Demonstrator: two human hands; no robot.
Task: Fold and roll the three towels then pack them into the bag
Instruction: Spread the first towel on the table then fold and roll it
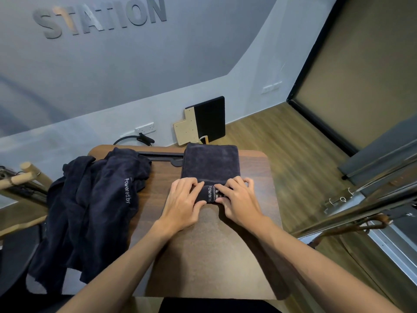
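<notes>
A dark navy towel (pixel 209 163) lies folded into a long strip on the brown table (pixel 255 170), running away from me. Its near end is curled into a small roll (pixel 210 194) with white lettering on it. My left hand (pixel 184 203) grips the roll's left side, fingers curled over it. My right hand (pixel 239 199) grips its right side in the same way. A heap of loose dark towels (pixel 90 211) lies on the table's left part and hangs over its left edge. No bag can be made out.
A black slot (pixel 158 155) runs along the table's far edge. A black and beige board (pixel 203 120) leans on the wall behind. A wooden rack (pixel 22 177) stands at the left; metal rails (pixel 361 199) cross at the right.
</notes>
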